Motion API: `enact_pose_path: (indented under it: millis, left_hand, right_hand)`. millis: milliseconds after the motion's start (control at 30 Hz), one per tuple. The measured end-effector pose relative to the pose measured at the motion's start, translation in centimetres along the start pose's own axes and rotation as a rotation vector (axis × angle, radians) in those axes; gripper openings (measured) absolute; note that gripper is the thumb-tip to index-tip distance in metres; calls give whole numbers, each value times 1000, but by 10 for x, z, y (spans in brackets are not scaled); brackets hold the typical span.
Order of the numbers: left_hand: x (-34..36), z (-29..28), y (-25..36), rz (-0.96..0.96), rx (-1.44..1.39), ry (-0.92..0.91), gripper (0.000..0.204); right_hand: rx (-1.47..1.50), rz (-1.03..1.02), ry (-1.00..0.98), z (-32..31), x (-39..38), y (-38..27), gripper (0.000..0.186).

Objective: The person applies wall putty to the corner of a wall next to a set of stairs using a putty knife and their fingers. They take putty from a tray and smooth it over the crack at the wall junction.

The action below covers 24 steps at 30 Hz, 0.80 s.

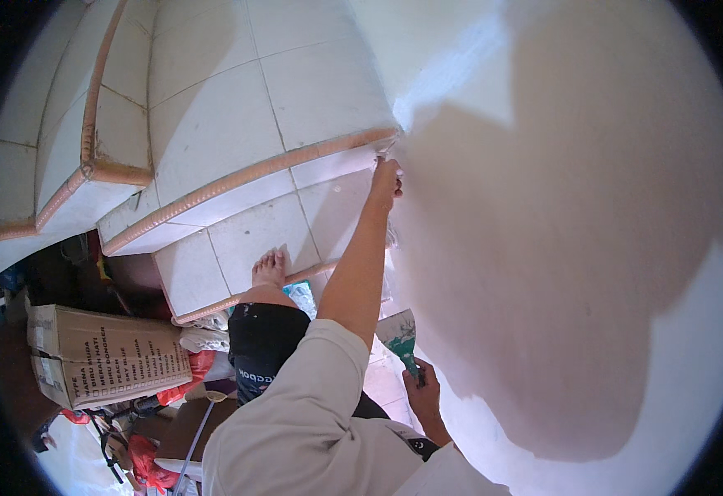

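Sleeve first, pale and loose, filling the near edge, and out of it both my arms head for the wall (593,248). My hands are well apart. Near and low, my right hand (424,397) is closed around the green handle of a putty knife (401,337), its wide blade smeared pale and tipped up and to the left, off the wall for now. Far and higher, my left hand (385,183) reaches along a straight arm to where the tiled stair edge (295,165) meets the wall; it pinches a small tool (383,153), too small to name, with its tip right at that corner.

So the work sits far from my body, up the line of my left arm, and that hand is plainly the nearer one. A big patch of duller filler (543,314) spreads to the right of both hands, with brighter white wall around it.

To the left, my bare foot (269,269) rests on a lower tiled step, and further left a cardboard box (105,354) lies among clutter on the floor.
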<state>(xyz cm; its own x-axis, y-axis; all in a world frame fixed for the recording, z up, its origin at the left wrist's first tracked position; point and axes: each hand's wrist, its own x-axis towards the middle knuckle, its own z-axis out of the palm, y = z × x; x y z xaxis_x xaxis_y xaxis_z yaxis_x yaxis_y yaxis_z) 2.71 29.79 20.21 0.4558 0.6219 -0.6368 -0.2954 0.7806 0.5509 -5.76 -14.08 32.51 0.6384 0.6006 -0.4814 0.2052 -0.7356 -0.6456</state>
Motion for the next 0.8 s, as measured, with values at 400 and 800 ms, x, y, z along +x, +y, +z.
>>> enact_pose_path:
  millis: [400,800]
  left_hand:
    - [25,-5,6,-37,192,-100,64]
    - [29,1,23,24,377,-150,10]
  right_hand:
    - [-58,47,-94,9,19,-19,41]
    - [-68,19,-57,5,16,-1,39]
